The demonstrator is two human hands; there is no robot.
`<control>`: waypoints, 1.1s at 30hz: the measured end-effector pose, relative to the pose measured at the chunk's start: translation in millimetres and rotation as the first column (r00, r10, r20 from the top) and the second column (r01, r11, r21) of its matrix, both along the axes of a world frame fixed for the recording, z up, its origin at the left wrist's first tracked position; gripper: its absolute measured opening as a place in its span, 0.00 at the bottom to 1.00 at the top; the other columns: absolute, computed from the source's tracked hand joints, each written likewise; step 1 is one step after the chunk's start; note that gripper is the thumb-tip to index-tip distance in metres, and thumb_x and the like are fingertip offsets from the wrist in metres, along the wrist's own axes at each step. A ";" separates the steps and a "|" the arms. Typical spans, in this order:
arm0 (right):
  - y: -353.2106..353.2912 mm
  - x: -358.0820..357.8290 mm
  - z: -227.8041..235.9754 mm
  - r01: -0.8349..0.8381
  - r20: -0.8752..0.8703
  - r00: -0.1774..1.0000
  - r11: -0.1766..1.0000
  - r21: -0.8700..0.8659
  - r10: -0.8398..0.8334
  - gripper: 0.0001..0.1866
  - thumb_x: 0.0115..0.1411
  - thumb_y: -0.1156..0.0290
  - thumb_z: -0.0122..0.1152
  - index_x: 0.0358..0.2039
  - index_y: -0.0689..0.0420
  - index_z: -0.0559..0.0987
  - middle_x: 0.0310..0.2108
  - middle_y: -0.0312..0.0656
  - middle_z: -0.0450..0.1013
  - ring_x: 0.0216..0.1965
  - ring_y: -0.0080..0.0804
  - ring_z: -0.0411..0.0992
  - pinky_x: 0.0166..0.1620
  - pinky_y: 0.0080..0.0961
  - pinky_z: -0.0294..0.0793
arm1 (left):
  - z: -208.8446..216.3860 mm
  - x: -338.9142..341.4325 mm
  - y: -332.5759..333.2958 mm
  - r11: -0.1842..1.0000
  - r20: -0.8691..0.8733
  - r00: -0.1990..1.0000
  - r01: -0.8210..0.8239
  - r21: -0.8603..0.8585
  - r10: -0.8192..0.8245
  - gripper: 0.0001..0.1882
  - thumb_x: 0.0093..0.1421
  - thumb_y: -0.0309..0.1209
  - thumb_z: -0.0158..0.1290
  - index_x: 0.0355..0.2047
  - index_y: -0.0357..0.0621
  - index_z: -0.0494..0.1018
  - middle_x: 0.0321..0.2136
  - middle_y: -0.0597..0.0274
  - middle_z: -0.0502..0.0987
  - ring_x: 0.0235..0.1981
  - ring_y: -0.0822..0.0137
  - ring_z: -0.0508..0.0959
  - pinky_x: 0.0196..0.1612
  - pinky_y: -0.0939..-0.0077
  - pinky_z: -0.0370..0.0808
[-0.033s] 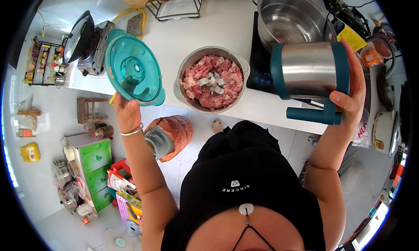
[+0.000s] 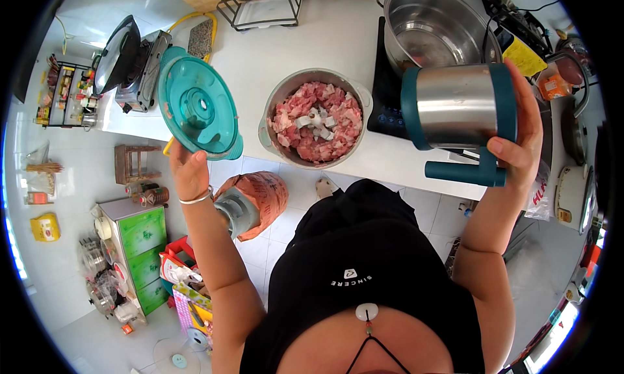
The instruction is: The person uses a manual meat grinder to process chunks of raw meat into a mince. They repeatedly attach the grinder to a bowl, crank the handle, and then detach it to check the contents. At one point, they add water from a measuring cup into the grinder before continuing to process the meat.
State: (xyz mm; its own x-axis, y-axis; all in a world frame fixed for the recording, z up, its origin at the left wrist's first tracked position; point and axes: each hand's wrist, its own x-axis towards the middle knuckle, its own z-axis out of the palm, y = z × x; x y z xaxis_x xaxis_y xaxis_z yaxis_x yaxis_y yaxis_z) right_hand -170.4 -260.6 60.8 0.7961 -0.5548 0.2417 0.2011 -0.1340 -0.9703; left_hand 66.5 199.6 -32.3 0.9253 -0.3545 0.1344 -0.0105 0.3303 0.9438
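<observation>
My left hand (image 2: 190, 172) grips a translucent teal lid (image 2: 224, 107) by its lower rim, held tilted up left of the bowl. In my right hand (image 2: 523, 143) is the motor unit of a meat grinder (image 2: 458, 107), a steel cylinder with dark teal ends and a side handle. It is held on its side, in front of the hob and large pot, with my thumb on the end by the handle. Between my hands a grey bowl (image 2: 265, 135) with side lugs stands on the counter. Pink chunks of raw meat (image 2: 338, 140) fill it around a pale central blade piece (image 2: 316, 122).
A wide steel pot (image 2: 448, 33) sits on a black induction hob (image 2: 388, 107) at the far right. A wire rack (image 2: 260, 7) stands at the back. To the left are a gas stove (image 2: 140, 78) and a wok lid (image 2: 117, 55). Below the counter stands a gas cylinder (image 2: 242, 213).
The motor unit has shifted very slightly left in my right hand. The teal lid has dipped a little. The bowl of meat stays in place.
</observation>
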 end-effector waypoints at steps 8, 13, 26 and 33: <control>16.5 10.9 -21.5 -0.110 -0.081 0.992 0.985 -0.129 0.100 0.52 0.29 0.73 0.75 0.62 0.65 0.68 0.53 0.42 0.72 0.55 0.31 0.70 0.62 0.24 0.61 | -18.6 -21.2 15.5 0.990 -0.040 0.998 0.055 0.128 -0.050 0.37 0.52 0.24 0.62 0.62 0.30 0.61 0.58 0.52 0.70 0.60 0.56 0.69 0.65 0.60 0.63; 23.8 13.1 -28.1 -0.102 -0.152 0.986 0.969 -0.224 0.068 0.52 0.25 0.73 0.73 0.60 0.61 0.73 0.58 0.45 0.66 0.57 0.34 0.67 0.63 0.26 0.60 | -12.9 -31.7 8.3 0.990 -0.113 0.994 0.016 0.143 0.001 0.40 0.47 0.25 0.63 0.61 0.28 0.61 0.57 0.49 0.70 0.57 0.55 0.72 0.59 0.61 0.68; 34.3 20.1 -41.5 -0.076 -0.194 0.981 0.923 -0.378 0.001 0.49 0.28 0.75 0.75 0.59 0.59 0.74 0.57 0.46 0.67 0.56 0.37 0.68 0.63 0.30 0.62 | -16.3 -28.7 -9.6 0.922 0.021 1.000 0.000 0.386 -0.009 0.44 0.38 0.27 0.70 0.58 0.31 0.66 0.50 0.56 0.71 0.52 0.59 0.74 0.56 0.61 0.72; 45.3 30.6 -63.4 -0.096 -0.321 0.938 0.791 -0.605 -0.132 0.48 0.27 0.79 0.75 0.58 0.50 0.75 0.60 0.45 0.65 0.59 0.47 0.64 0.59 0.37 0.68 | -16.3 -25.8 -18.1 0.923 0.012 1.000 0.011 0.384 -0.017 0.43 0.37 0.25 0.70 0.57 0.32 0.67 0.49 0.56 0.71 0.52 0.59 0.75 0.56 0.61 0.73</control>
State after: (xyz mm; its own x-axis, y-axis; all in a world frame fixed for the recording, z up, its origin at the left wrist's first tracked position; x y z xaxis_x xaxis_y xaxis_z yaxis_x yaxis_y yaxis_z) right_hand -139.8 -215.3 -2.6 0.8804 -0.3991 0.2563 -0.1219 -0.7126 -0.6909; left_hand 40.7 181.5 -48.6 0.9188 -0.3947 -0.0013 -0.0230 -0.0568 0.9981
